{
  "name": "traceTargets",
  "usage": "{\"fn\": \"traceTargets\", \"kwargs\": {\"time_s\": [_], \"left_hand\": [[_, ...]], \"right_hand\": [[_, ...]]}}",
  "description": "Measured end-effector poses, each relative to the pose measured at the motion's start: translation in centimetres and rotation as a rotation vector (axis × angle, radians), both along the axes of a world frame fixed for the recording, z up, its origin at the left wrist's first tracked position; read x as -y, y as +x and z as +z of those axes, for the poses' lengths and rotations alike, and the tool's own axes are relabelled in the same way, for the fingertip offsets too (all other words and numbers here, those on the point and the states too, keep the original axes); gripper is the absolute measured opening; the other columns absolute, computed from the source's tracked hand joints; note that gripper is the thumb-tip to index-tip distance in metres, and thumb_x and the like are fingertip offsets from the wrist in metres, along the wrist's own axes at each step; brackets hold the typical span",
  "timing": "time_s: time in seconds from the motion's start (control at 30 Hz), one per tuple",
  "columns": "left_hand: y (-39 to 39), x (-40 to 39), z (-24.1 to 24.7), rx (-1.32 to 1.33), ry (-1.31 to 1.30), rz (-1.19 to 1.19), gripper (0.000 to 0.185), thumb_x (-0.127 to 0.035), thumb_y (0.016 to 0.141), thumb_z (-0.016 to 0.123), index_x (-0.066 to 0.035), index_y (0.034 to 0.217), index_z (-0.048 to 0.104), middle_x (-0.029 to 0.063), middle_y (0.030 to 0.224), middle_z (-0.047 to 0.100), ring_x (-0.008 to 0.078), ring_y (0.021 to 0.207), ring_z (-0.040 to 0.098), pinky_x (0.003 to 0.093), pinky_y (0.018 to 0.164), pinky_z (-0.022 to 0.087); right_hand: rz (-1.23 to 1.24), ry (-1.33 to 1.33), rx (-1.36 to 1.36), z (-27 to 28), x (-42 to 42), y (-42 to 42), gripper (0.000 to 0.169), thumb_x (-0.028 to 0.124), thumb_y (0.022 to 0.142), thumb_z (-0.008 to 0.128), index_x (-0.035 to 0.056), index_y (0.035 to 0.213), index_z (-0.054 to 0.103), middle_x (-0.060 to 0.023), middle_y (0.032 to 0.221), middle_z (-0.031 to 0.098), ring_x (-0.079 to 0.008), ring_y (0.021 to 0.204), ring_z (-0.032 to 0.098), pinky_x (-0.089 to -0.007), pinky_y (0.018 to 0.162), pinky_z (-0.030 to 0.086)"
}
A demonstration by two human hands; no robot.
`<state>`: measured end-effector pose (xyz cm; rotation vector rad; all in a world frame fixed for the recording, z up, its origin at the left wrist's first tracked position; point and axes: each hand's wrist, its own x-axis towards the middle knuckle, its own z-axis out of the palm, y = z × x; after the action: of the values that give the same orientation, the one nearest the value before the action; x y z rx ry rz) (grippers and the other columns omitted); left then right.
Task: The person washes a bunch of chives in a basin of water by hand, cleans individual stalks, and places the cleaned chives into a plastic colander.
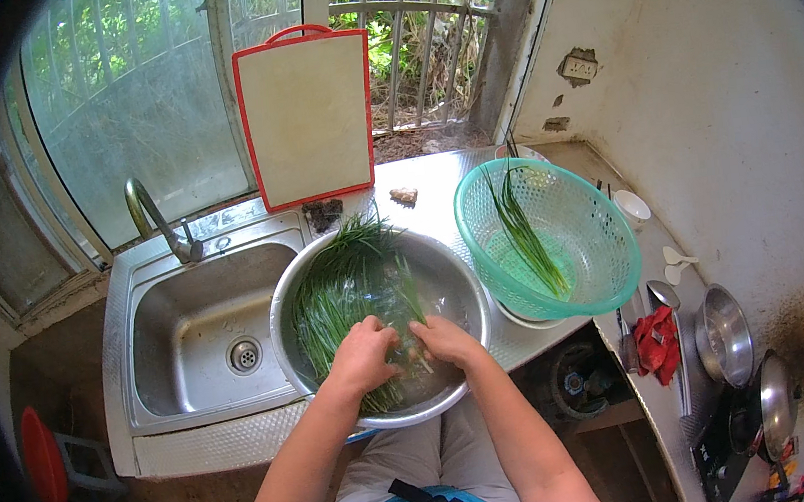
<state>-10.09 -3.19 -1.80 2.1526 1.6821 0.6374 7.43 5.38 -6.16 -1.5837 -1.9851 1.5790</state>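
Observation:
A wide stainless steel basin (475, 350) stands before me with water in it. Long green leaves that look like garlic chives (327, 310) lie along its left side and far rim, partly under water. In my right hand (448, 340) is a small bunch of stalks (410, 290), leaves pointing away from me and pale ends below the fingers. My left hand (363, 354) is just beside it over the basin, fingers bent; whether it grips any stalks is not clear. To the right, a green plastic colander (591, 231) holds a few more chives (526, 245).
A steel sink (184, 347) with a faucet (156, 218) adjoins the basin on the left. Against the window leans a red-rimmed cutting board (307, 114). A ginger-like piece (404, 195) lies behind the basin. At right are a red cloth (657, 345), steel bowl (723, 335) and pan (776, 403).

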Motion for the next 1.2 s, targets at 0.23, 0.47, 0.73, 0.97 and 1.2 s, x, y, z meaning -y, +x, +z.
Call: {"fn": "traceTargets", "kwargs": {"time_s": [0.23, 0.47, 0.73, 0.97, 1.2], "left_hand": [[0.0, -0.4, -0.4, 0.110, 0.013, 0.141, 0.012, -0.003, 0.069, 0.064, -0.006, 0.080, 0.063, 0.0162, 0.088, 0.056, 0.0353, 0.085, 0.058, 0.0426, 0.076, 0.048], [0.4, -0.8, 0.9, 0.139, 0.199, 0.264, 0.019, -0.024, 0.079, 0.068, -0.005, 0.080, 0.066, 0.0108, 0.080, 0.063, 0.0245, 0.069, 0.062, 0.0351, 0.065, 0.050], [0.2, -1.0, 0.7, 0.448, -0.434, 0.099, 0.028, -0.025, 0.083, 0.068, 0.003, 0.087, 0.069, 0.0082, 0.076, 0.069, 0.0127, 0.066, 0.065, 0.0268, 0.058, 0.050], [-0.3, -1.1, 0.3, 0.818, -0.543, 0.099, 0.018, -0.013, 0.086, 0.063, 0.003, 0.092, 0.066, 0.0060, 0.080, 0.067, 0.0128, 0.064, 0.062, 0.0247, 0.057, 0.050], [0.0, -1.2, 1.1, 0.735, -0.573, 0.139, 0.016, -0.013, 0.087, 0.062, 0.003, 0.086, 0.065, 0.0056, 0.073, 0.065, 0.0097, 0.063, 0.061, 0.0242, 0.055, 0.050]], "right_hand": [[0.047, -0.120, -0.326, 1.2, 1.0, 0.4, 0.034, 0.038, 0.090, 0.060, 0.0047, 0.091, 0.065, 0.0017, 0.075, 0.060, -0.0090, 0.064, 0.054, -0.0252, 0.055, 0.041], [-0.125, -0.346, -0.494, 3.5, 0.9, 0.3, 0.024, 0.031, 0.089, 0.063, 0.0079, 0.095, 0.064, 0.0029, 0.076, 0.060, -0.0045, 0.064, 0.054, -0.0178, 0.052, 0.039], [-0.245, -0.354, -0.599, 3.6, 1.2, 0.0, 0.028, 0.026, 0.088, 0.065, 0.0031, 0.102, 0.061, -0.0046, 0.090, 0.063, -0.0100, 0.078, 0.061, -0.0212, 0.067, 0.053], [-0.277, -0.413, -0.616, 3.9, 0.7, 0.3, 0.032, 0.031, 0.094, 0.054, 0.0055, 0.112, 0.063, -0.0023, 0.095, 0.064, -0.0086, 0.081, 0.059, -0.0215, 0.067, 0.049], [-0.162, -0.300, -0.469, 3.3, 0.6, 0.4, 0.030, 0.028, 0.091, 0.058, 0.0057, 0.111, 0.064, -0.0013, 0.094, 0.065, -0.0081, 0.076, 0.057, -0.0224, 0.068, 0.045]]}}
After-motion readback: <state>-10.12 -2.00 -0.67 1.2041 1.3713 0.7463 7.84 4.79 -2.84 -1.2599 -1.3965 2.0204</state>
